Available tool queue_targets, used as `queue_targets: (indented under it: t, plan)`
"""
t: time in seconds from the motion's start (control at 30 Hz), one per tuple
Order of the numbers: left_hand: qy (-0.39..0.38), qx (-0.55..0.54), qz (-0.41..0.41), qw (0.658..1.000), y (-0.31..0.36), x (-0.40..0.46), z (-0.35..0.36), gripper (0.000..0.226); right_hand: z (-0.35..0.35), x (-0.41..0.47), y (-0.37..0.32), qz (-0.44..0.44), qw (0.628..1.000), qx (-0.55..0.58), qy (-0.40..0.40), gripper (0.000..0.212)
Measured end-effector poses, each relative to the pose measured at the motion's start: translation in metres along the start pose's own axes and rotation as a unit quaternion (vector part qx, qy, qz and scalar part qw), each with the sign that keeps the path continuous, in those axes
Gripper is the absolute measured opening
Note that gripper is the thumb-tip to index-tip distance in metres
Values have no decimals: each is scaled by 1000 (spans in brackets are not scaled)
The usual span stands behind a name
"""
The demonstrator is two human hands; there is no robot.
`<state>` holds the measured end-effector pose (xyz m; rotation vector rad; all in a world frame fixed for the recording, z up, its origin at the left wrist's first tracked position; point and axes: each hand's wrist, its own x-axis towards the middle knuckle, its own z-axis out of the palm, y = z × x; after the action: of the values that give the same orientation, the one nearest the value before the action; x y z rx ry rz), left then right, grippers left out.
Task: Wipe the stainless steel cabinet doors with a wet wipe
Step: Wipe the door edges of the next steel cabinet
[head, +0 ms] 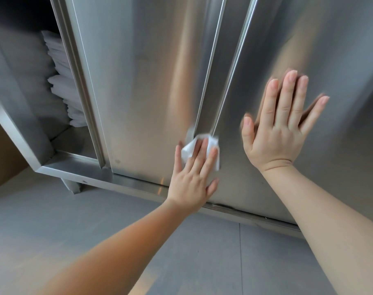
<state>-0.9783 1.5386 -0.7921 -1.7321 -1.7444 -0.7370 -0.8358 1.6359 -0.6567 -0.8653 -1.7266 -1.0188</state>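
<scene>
White wipe (191, 150) half hidden under left hand (193, 182).

A crumpled white wet wipe (204, 149) is pressed flat against the lower part of two brushed stainless steel cabinet doors, where the left door (143, 86) meets the right door (309, 50) at a vertical recessed channel. Both doors stand upright and are streaked with soft reflections; the wipe straddles the channel near the bottom rail.
</scene>
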Motion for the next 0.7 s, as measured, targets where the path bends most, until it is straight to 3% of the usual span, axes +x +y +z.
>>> queue_targets:
  t: [0.1, 0.17, 0.37, 0.47, 0.7]
  plan:
    - [-66, 39, 35, 996, -8, -47, 26, 90, 1, 1, 0, -2, 1000, 3, 3, 69]
    - [-70, 40, 40, 996, -8, -47, 24, 86, 1, 1, 0, -2, 1000, 10, 4, 70]
    - [86, -12, 2, 996, -5, 84, -54, 69, -1, 0, -1, -3, 999, 34, -11, 67]
    - [102, -30, -10, 994, -3, 118, -79, 64, 0, 0, 0, -2, 999, 43, -15, 66]
    - [-86, 24, 7, 996, -2, 3, -38, 82, -12, 5, -1, 3, 998, 36, -60, 65]
